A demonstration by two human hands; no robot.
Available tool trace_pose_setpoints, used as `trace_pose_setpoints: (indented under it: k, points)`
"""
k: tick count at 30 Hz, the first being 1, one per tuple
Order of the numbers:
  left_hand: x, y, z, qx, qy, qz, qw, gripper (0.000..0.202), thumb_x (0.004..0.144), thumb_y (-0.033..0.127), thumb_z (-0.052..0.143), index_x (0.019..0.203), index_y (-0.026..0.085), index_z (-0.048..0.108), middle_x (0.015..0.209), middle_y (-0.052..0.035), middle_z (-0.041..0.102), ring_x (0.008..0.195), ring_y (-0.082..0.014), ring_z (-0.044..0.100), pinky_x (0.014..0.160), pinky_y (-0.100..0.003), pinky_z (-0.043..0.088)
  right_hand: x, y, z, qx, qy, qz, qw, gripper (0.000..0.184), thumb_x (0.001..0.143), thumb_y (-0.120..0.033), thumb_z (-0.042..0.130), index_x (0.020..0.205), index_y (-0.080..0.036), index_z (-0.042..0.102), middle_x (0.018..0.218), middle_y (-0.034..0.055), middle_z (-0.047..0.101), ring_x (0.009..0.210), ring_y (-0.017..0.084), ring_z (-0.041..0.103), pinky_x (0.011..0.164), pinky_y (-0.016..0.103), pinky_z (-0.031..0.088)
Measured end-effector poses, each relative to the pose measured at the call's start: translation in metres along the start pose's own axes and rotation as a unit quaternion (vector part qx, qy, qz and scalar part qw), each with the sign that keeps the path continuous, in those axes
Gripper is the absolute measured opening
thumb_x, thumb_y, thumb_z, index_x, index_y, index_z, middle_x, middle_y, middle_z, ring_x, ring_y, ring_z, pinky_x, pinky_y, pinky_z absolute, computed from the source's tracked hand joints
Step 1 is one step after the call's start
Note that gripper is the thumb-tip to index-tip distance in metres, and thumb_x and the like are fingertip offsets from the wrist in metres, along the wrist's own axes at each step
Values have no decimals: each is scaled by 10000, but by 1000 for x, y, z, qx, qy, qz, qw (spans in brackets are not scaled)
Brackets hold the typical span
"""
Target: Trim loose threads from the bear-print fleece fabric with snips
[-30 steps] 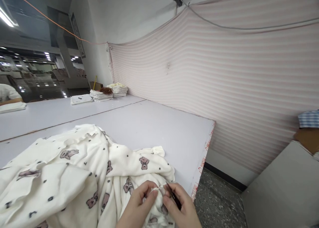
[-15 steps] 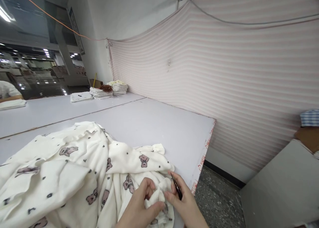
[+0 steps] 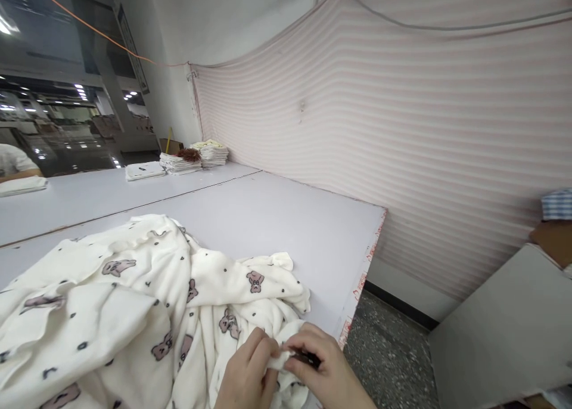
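Observation:
White fleece cloth [image 3: 147, 313] with brown bears and small dark marks lies heaped over the left and front of the table. My left hand [image 3: 250, 367] is closed at the front of the heap, pinching a fold of it. Right beside it, my right hand [image 3: 324, 367] is closed around small dark thread snips [image 3: 306, 356]. Their tip points left at the pinched fold, close to my left fingers. Whether the blades touch the cloth is hidden by the fingers.
The pale table [image 3: 277, 212] ends at a taped right edge [image 3: 364, 278]. Folded cloth stacks [image 3: 181, 163] stand at the back. A striped pink-and-white sheet [image 3: 402, 129] covers the wall. At far left a person's sleeve [image 3: 15, 158] shows. A grey cabinet [image 3: 504, 325] stands on the right.
My hands have come closer together. The snips have swung from pointing up and away to pointing left at the cloth fold. My left fingers have closed more tightly on the cloth.

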State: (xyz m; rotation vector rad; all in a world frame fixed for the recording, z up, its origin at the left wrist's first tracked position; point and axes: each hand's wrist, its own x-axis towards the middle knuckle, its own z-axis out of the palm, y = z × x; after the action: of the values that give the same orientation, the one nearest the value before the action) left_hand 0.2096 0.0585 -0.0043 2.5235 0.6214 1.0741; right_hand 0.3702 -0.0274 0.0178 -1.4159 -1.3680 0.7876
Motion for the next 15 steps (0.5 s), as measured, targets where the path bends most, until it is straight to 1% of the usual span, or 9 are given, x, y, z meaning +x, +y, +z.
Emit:
trace_pose_setpoints:
  k: [1, 2, 5, 7, 9, 11, 12, 13, 15]
  points:
    - [1, 0, 0, -5, 6, -8, 1000, 250, 730, 13, 373, 818, 234, 452, 742, 7, 500, 604, -131, 536, 558, -195, 449, 3, -1, 0, 8, 4, -5, 1000, 67, 797, -257, 647, 829, -202, 667, 771, -4, 520, 734, 155, 517, 651, 236, 378]
    - [1, 0, 1, -10, 10, -13, 1000, 244, 729, 19, 377, 814, 235, 452, 740, 8, 500, 603, -131, 535, 558, -197, 448, 5, -2, 0, 32, 18, 0, 999, 119, 812, -284, 631, 742, -188, 639, 743, -5, 521, 715, 150, 508, 646, 234, 376]
    - [1, 0, 2, -26, 15, -33, 999, 239, 722, 26, 381, 807, 236, 455, 759, 6, 496, 619, -131, 535, 561, -196, 447, 3, 2, -1, 142, 97, 55, 984, 250, 843, -403, 581, 708, -193, 560, 648, -36, 459, 624, 122, 444, 585, 214, 360]
    - [1, 2, 4, -42, 15, -49, 998, 240, 718, 31, 382, 807, 239, 463, 783, 2, 498, 659, -136, 546, 581, -197, 450, -2, 6, 0, 171, 140, 80, 972, 281, 826, -448, 594, 709, -198, 541, 629, -49, 434, 612, 115, 433, 580, 205, 361]
    - [2, 5, 6, -66, 5, -74, 995, 237, 721, 45, 382, 812, 240, 480, 874, -15, 528, 654, -130, 546, 575, -202, 442, -7, 7, 1, 155, 129, 83, 976, 241, 772, -430, 660, 787, -201, 588, 650, -49, 458, 623, 118, 461, 574, 199, 371]
    - [6, 7, 4, -105, -14, -117, 988, 187, 739, 86, 399, 812, 236, 483, 952, -30, 557, 627, -126, 530, 576, -218, 432, -9, 9, 0, 118, 68, 69, 988, 235, 731, -390, 701, 850, -198, 637, 696, -28, 531, 659, 137, 513, 587, 206, 397]
    - [9, 8, 1, -130, -31, -152, 979, 123, 763, 125, 417, 790, 232, 470, 912, -24, 568, 608, -126, 512, 576, -223, 423, -8, 11, -2, 103, 48, 66, 991, 229, 732, -380, 698, 860, -196, 650, 713, -18, 562, 677, 149, 536, 602, 214, 413]
    - [13, 7, -4, -164, -52, -195, 966, 57, 793, 182, 440, 765, 230, 454, 818, -5, 561, 587, -127, 486, 569, -223, 409, -6, 14, -5, 88, 48, 68, 993, 217, 752, -381, 677, 862, -196, 654, 718, -11, 581, 687, 157, 551, 616, 222, 428]
    - [21, 2, -19, -251, -100, -288, 919, 161, 831, 340, 493, 732, 226, 436, 614, 54, 444, 539, -118, 414, 535, -210, 369, 3, 25, -13, 57, 110, 82, 989, 218, 804, -392, 616, 908, -202, 646, 740, -1, 601, 721, 169, 574, 657, 237, 455]
